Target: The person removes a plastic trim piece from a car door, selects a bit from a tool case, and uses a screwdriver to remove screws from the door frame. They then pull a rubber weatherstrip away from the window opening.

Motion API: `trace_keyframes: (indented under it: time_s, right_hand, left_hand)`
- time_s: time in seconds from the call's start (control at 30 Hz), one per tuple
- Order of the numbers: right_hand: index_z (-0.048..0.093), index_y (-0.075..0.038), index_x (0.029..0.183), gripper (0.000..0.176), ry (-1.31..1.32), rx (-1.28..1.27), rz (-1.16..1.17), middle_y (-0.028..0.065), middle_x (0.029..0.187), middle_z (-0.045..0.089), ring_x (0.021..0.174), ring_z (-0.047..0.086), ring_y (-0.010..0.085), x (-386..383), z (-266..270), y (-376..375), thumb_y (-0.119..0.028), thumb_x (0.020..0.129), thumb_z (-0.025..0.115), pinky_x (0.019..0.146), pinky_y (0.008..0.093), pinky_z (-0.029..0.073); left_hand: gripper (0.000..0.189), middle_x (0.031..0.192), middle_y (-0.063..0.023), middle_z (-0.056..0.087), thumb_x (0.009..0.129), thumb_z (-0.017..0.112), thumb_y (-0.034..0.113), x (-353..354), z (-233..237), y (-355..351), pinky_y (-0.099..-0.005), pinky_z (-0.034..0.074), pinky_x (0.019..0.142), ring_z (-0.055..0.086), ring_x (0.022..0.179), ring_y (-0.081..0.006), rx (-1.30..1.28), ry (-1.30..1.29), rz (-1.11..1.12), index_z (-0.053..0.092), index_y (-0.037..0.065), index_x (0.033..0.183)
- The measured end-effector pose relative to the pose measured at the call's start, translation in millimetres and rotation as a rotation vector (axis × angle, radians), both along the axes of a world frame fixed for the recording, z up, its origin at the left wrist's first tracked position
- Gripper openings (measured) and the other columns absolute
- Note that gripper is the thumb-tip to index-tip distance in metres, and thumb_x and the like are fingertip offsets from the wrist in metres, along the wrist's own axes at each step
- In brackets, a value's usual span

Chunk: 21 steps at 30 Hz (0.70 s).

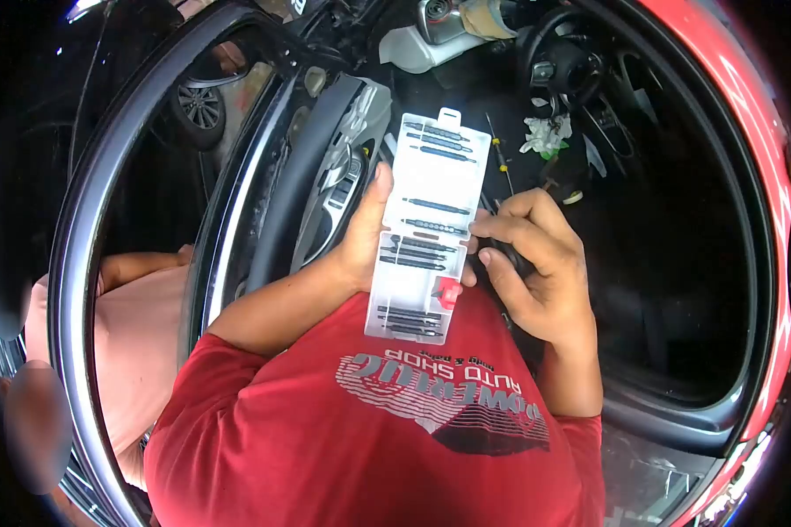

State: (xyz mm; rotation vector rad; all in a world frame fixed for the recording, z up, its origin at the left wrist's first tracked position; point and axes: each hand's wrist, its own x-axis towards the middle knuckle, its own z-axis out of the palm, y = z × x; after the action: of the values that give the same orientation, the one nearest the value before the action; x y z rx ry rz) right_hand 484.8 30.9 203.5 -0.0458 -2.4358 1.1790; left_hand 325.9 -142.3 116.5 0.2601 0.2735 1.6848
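My left hand (367,225) is wrapped round a white translucent bit case (438,181), its thumb along the left edge. The case is unfolded into two halves. Double-ended screwdriver bits (439,140) lie in rows in both halves, with a wide gap in the upper one. A small red piece (449,292) sits at the lower half's right edge. My right hand (540,263) is closed at the case's right edge by the hinge, thumb and fingertips near the end of a bit. A dark shape shows behind its fingers, too hidden to name.
An open car door (316,176) stands at left, a red car body (747,114) at right. Ahead are a steering wheel (567,61), crumpled white paper (547,136) and a yellow-and-black screwdriver (499,151). Another person's arm (141,268) is beyond the door.
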Motion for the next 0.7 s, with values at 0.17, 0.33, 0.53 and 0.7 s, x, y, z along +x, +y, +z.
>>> trace_keyframes:
  time_s: [0.17,0.33,0.53,0.7]
  right_hand:
    - [0.078,-0.003,0.103,0.021,0.0,0.003,0.033,0.0111,0.098,0.065,0.09,0.068,0.0271,-3.5,0.2,1.0,0.004,0.084,0.077,0.08,0.0377,0.055]
    - [0.078,-0.003,0.103,0.02,0.007,-0.005,0.028,0.0113,0.098,0.065,0.09,0.068,0.0275,0.7,-9.1,5.1,0.004,0.084,0.077,0.081,0.0379,0.055]
    - [0.078,-0.004,0.103,0.02,0.009,0.0,0.022,0.0114,0.098,0.065,0.091,0.068,0.0274,2.0,-8.4,5.3,0.002,0.085,0.077,0.081,0.0381,0.055]
    - [0.079,-0.004,0.103,0.02,-0.003,0.014,0.02,0.0114,0.099,0.066,0.091,0.068,0.0277,4.1,-6.9,7.7,0.002,0.084,0.078,0.082,0.0384,0.054]
  left_hand:
    - [0.103,0.146,-0.0275,0.063,0.1,0.038,0.089,-2.6,-2.0,-0.9,-0.0654,0.066,0.089,0.074,0.109,-0.0513,-0.021,-0.061,0.01,0.04,0.008,0.165]
    - [0.107,0.147,-0.0288,0.062,0.099,0.035,0.091,0.0,-12.5,3.2,-0.0661,0.066,0.086,0.075,0.102,-0.0556,-0.054,-0.063,0.0,0.038,0.008,0.166]
    - [0.109,0.149,-0.0298,0.06,0.098,0.035,0.092,0.8,-10.0,2.9,-0.0667,0.067,0.085,0.075,0.102,-0.0558,-0.089,-0.083,-0.004,0.037,0.007,0.166]
    - [0.115,0.149,-0.0305,0.06,0.095,0.034,0.095,1.1,-9.5,4.6,-0.0663,0.068,0.082,0.075,0.102,-0.0564,-0.097,-0.093,-0.015,0.038,0.005,0.166]
